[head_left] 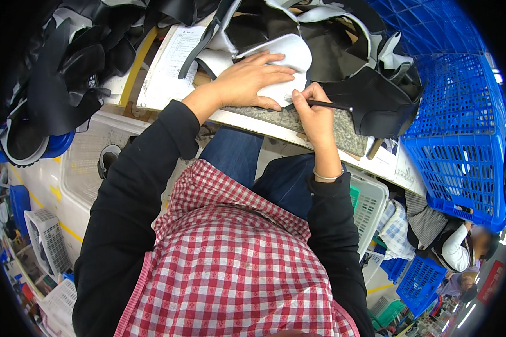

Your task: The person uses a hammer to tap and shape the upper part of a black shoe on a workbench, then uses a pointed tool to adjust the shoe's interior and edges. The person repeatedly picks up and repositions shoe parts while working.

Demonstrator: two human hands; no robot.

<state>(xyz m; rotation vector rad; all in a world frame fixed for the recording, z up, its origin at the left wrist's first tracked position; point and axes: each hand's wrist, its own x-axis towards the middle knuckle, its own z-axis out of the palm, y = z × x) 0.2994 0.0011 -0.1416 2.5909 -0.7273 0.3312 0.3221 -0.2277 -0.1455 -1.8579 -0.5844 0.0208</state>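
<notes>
My left hand (250,80) lies palm down with fingers spread on a white-lined piece (289,53) of black material, which looks like a shoe upper. In my right hand (316,115) is a slim black pen (334,105), gripped between thumb and fingers. Its back end points right, and its tip end is close to the lower edge of the white lining; whether it touches cannot be seen. Beneath the piece is a speckled grey board (343,132) at the table's near edge. More black pieces with white lining (371,101) lie behind and to the right.
Heaped black shoe pieces (87,62) fill the far left, beside a printed sheet (177,56). Tall blue baskets (455,140) stand at the right. A white crate (87,149) is at my left, and a pale basket (371,202) sits below the table. Another person (458,250) is at lower right.
</notes>
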